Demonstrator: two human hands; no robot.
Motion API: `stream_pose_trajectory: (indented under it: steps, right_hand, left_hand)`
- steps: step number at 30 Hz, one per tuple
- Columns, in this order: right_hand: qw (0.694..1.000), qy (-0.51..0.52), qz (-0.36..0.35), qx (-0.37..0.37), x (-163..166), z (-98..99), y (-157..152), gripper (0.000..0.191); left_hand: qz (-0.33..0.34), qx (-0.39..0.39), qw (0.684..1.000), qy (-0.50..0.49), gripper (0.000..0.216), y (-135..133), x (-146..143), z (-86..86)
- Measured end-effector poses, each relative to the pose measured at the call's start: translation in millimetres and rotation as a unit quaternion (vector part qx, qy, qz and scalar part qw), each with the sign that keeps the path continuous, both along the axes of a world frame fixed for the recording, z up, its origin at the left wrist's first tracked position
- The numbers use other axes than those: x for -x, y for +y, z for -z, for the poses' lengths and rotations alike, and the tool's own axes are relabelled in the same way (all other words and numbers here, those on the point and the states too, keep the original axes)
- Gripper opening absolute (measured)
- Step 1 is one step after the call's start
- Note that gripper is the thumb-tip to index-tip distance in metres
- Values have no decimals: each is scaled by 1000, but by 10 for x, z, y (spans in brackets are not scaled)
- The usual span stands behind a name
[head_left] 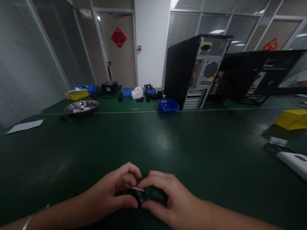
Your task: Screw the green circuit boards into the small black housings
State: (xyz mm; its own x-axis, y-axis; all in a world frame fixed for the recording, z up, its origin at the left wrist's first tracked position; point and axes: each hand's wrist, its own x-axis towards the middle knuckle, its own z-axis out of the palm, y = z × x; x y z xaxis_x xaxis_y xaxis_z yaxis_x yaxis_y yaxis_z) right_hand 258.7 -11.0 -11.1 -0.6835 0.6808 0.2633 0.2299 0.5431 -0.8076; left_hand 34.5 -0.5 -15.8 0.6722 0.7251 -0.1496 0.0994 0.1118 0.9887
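Note:
Low in the middle of the head view, my two hands meet just above the green table (130,145). My right hand (175,200) is wrapped round the dark handle of a screwdriver (156,195), whose thin metal shaft points left. Between thumb and fingers, my left hand (112,191) pinches a small dark part with a greenish patch (139,196). The shaft lies against or across this part; which of the two I cannot tell. Fingers and blur hide much of the part.
Farther back stand a black computer tower (182,71), a blue bin (168,106) and a metal bowl (82,106). At right are a yellow bin (296,119) and a white device (301,165). Paper (25,126) lies at left.

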Motion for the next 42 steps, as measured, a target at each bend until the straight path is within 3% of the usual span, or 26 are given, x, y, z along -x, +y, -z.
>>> stream_pose_trajectory:
  steps: [4, 8, 15, 18, 21, 24, 28, 38, 42]
  right_hand:
    - [999, -20, 27, 3, -11, 6, 2, 22]
    - [996, -53, 73, -1, -6, 12, 7, 24]
    - [994, -55, 89, 14, 3, 8, 13, 28]
    - [995, -37, 92, 3, -10, 21, 36, 31]
    - [991, -29, 125, -24, -28, 36, 74, 23]
    - [986, -47, 155, -43, -27, 47, 101, 15]
    - [978, -114, 166, -57, 17, 48, 96, 10]
    - [952, -232, 182, -83, 249, -61, 108, 39]
    - [951, -237, 179, -91, 348, -54, 121, 23]
  left_hand:
    - [-2, -102, 988, 113, 29, 32, 17, -88]
    - [-15, -196, 955, 220, 18, 78, 47, -159]
    - [-29, -246, 946, 207, 10, 152, 117, -137]
    - [-55, -206, 964, 158, 11, 161, 116, -103]
    - [-113, -94, 988, 56, 20, 171, 100, -66]
    - [-143, -22, 990, -2, 22, 204, 91, -51]
    - [-199, -31, 980, 4, 19, 263, 95, -73]
    - [-226, 36, 970, -80, 39, 271, 170, -82]
    - [-222, 71, 968, -97, 32, 308, 264, -74]
